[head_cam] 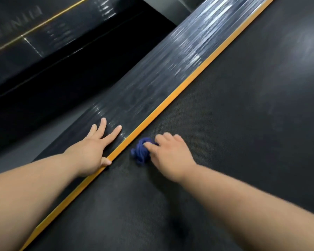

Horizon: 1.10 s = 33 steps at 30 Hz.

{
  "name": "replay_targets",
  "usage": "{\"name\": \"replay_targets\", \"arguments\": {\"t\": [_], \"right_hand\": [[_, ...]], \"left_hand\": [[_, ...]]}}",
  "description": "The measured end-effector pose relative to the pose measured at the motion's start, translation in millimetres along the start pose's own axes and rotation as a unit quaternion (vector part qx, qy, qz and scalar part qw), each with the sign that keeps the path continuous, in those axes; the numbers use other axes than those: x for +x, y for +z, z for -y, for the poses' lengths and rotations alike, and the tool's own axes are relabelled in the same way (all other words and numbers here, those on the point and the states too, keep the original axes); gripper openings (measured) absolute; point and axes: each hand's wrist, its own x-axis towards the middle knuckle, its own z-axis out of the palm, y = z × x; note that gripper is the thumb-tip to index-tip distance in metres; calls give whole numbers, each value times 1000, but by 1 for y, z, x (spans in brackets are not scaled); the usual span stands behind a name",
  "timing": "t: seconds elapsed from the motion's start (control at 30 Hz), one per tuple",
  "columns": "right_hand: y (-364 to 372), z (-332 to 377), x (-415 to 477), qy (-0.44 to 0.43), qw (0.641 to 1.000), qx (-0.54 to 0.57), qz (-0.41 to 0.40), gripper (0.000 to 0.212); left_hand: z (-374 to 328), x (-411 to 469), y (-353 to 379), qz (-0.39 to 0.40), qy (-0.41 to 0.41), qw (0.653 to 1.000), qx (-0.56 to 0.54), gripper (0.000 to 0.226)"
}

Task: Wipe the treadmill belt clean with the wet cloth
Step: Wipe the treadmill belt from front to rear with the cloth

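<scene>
By the left edge of the treadmill belt (225, 142): blue cloth (140, 151), bunched, just beside the orange stripe (170, 101).
Right hand (170, 154): fingers curled over the cloth, gripping it against the belt.
Left hand (91, 151): fingers straight and spread, flat on the ribbed side rail (152, 78); thumb at the stripe.

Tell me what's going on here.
A person is bent over a treadmill, cleaning it by hand. The right hand holds a bunched-up blue cloth down on the black treadmill belt, close beside the orange strip along the belt's edge. The left hand rests flat, fingers spread, on the ribbed side rail, with its thumb against the orange strip. The cloth sits at the belt's edge, and most of the belt stretches beyond it.
</scene>
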Motion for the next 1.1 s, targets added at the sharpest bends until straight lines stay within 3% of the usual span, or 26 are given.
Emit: {"name": "replay_targets", "arguments": {"t": [0.1,0.17,0.3,0.4,0.5,0.57,0.67,0.73,0.8,0.9,0.97,1.03,1.1], "right_hand": [[-24,-78,39,163,979,-111,-55,20],[-40,-107,47,242,965,-98,-5,29],[-24,-47,28,163,985,-54,-4,27],[-3,24,-7,5,998,13,56,18],[-5,11,-4,-81,994,-20,68,22],[-11,-20,16,-37,995,-75,45,25],[-21,-54,37,186,974,-128,20,32],[-16,-30,41,295,949,-111,-13,29],[1,16,32,277,957,-88,-19,28],[16,82,0,108,993,-25,28,32],[10,74,-4,19,997,-52,45,30],[3,39,10,23,990,-136,27,25],[-4,8,26,137,973,-186,-24,23]], "left_hand": [[0,1,0,3,2,1000,4,105],[-1,1,0,6,-5,1000,4,104],[0,0,-1,4,2,1000,-1,104],[2,0,0,5,3,1000,1,103],[2,3,2,6,2,1000,-6,105],[2,4,1,13,-6,1000,4,106],[0,7,3,22,-16,1000,13,106],[4,6,4,10,0,999,44,102],[11,7,6,-15,29,997,74,99],[23,9,9,-37,60,996,63,94],[30,12,12,-47,83,994,52,93],[38,15,18,-65,113,991,40,90],[49,18,27,-94,141,985,21,84]]}}
